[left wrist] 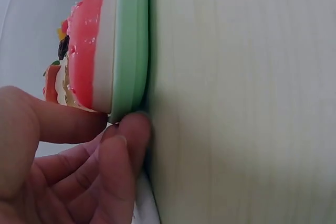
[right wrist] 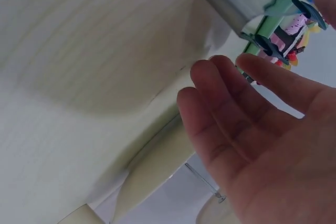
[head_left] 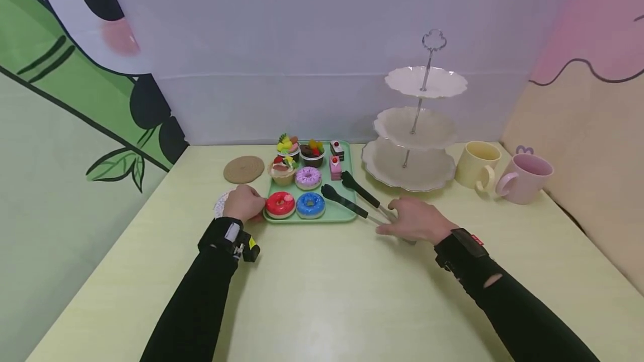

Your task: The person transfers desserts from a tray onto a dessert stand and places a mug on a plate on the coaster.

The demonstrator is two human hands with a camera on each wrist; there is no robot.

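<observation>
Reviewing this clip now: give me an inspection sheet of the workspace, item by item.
Surface: pale wood-grained table.
Job's things: green tray bearing three donuts, three cupcakes and two cake slices; tongs with black tips over the tray.
Clutter: round woven mat, white mat partly hidden, three-tier stand, yellow mug, pink mug.
Grippers: left hand pinches the tray's near-left corner; right hand is at the tongs' metal handle, fingers extended, no grip visible.
Cables: none identifiable; a dark line by the table's right edge is unclear.
Surroundings: cartoon-printed backdrop behind.
</observation>
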